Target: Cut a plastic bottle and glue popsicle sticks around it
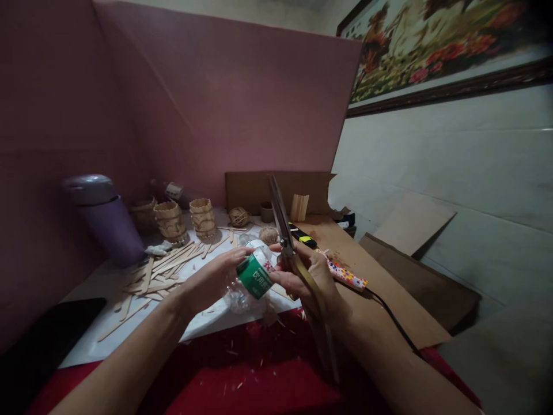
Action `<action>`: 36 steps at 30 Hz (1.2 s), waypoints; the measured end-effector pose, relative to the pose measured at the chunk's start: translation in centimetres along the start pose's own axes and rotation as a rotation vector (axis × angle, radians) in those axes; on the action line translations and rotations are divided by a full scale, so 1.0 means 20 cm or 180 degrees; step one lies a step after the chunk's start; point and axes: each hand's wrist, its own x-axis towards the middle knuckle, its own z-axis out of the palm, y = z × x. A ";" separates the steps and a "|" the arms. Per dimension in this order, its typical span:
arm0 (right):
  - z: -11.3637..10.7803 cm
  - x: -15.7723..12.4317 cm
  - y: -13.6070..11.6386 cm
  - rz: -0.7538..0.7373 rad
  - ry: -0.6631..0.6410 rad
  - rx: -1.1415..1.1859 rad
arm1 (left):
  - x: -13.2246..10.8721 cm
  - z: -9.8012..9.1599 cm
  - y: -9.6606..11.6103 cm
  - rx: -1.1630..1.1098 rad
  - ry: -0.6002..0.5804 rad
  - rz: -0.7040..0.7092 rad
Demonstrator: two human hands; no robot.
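Observation:
A clear plastic bottle with a green and white label is held in front of me, tilted. My left hand grips it from the left, fingers over its upper side. Scissors with gold-coloured handles are in my right hand, their blades pointing up and away and looking closed. The thumb and fingertips of that hand also touch the label's right edge. Behind the bottle lies a ball of twine, and a utility knife with black and yellow parts rests beyond my right hand.
Loose craft sticks cover white paper at left. Two stick-covered cups, a purple tumbler and another twine ball stand behind. A flower-patterned tool with a black cord lies on cardboard. Scraps dot the red cloth.

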 end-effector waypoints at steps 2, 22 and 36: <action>0.01 0.00 -0.01 0.0030 0.0041 -0.0072 | -0.01 0.00 0.01 0.0426 -0.0094 0.0218; 0.03 0.01 -0.01 0.0279 0.0255 0.0246 | 0.00 0.05 -0.01 0.1128 -0.0098 0.0228; 0.05 -0.01 -0.06 0.0391 0.0387 0.0187 | 0.01 0.03 0.00 0.1086 -0.0022 0.0141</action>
